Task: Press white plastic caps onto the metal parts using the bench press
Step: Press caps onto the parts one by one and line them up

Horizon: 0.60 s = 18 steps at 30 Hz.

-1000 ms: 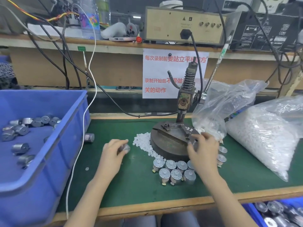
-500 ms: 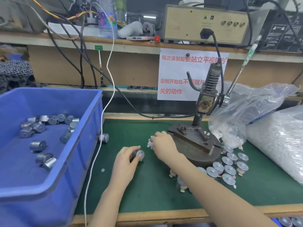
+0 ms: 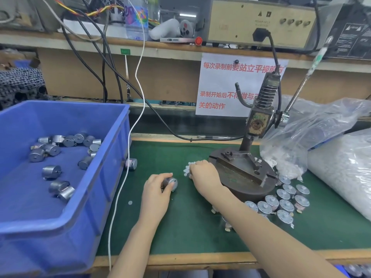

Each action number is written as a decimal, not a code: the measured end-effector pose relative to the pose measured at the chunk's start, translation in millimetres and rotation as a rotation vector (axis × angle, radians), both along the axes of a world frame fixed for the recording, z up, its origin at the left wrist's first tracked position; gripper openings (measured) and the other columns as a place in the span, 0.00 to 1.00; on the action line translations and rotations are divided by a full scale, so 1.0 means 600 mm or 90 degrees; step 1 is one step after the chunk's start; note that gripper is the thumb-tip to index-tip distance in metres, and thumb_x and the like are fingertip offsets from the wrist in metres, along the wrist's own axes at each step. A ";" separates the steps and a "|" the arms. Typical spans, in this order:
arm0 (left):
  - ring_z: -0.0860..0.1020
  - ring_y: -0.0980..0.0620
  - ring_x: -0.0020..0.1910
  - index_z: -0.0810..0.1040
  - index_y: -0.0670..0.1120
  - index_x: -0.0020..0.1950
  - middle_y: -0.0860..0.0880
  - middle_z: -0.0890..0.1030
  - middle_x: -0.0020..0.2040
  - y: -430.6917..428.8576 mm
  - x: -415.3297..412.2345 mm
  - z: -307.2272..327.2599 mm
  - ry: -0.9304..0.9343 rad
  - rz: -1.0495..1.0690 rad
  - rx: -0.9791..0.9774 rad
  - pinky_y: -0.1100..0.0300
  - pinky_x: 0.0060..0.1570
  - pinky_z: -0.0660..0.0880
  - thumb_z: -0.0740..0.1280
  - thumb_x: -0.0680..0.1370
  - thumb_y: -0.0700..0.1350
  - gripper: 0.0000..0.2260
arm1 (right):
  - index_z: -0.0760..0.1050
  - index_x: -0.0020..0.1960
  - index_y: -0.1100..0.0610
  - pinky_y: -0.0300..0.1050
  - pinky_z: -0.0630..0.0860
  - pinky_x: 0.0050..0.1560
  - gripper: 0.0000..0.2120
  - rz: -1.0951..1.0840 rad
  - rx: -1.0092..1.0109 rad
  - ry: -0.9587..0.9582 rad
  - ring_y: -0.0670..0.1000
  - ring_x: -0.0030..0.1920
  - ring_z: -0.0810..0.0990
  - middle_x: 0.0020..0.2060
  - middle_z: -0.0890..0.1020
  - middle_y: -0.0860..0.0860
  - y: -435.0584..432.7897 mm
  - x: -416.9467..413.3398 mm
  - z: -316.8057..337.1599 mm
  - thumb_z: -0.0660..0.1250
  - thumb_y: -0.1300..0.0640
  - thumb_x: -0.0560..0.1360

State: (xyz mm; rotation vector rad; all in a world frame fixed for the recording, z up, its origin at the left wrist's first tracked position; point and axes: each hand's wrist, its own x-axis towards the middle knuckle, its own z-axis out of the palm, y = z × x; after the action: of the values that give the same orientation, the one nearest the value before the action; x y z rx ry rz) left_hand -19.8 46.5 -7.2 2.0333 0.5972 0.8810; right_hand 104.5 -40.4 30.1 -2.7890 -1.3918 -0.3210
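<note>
1. Head view looks down on a green-topped counter, with the press standing toward its back right
2. Left hand sits mid-counter, fingers curled round a small metal part and gripping it
3. Right hand lies knuckles-up on a heap of white caps, touching the left side of the press base; its fingers are curled under, and whether they pinch a cap cannot be told
4. A cluster of parts stands upright just beside the base, toward the counter's front right
5. A blue bin at the left edge holds loose parts
6. Clear bags of white pieces lie along the right edge
</note>
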 end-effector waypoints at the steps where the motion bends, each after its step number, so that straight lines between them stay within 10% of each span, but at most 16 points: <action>1: 0.74 0.52 0.45 0.79 0.46 0.55 0.55 0.72 0.43 0.000 0.000 0.000 0.001 0.001 -0.001 0.73 0.41 0.67 0.66 0.75 0.38 0.10 | 0.73 0.54 0.60 0.44 0.59 0.44 0.07 0.000 0.001 0.000 0.57 0.55 0.73 0.53 0.78 0.56 0.001 -0.001 0.000 0.60 0.64 0.77; 12: 0.74 0.59 0.42 0.80 0.45 0.54 0.54 0.73 0.43 0.000 0.001 0.005 -0.009 0.006 -0.033 0.76 0.40 0.68 0.66 0.75 0.38 0.09 | 0.73 0.56 0.60 0.44 0.64 0.47 0.13 -0.036 0.051 0.041 0.57 0.56 0.73 0.54 0.77 0.58 0.003 -0.019 0.000 0.57 0.68 0.74; 18: 0.74 0.62 0.42 0.79 0.45 0.54 0.52 0.73 0.44 0.003 0.000 0.004 -0.019 0.033 -0.058 0.78 0.40 0.67 0.66 0.76 0.38 0.08 | 0.78 0.49 0.56 0.41 0.71 0.49 0.07 -0.119 0.233 0.355 0.52 0.53 0.77 0.50 0.82 0.51 -0.005 -0.050 0.015 0.62 0.62 0.75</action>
State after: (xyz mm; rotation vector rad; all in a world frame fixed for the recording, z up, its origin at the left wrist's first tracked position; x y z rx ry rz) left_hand -19.5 48.4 -4.6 1.9268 0.6645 0.8974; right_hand 74.6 -43.2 39.2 -2.4321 -0.8518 0.1805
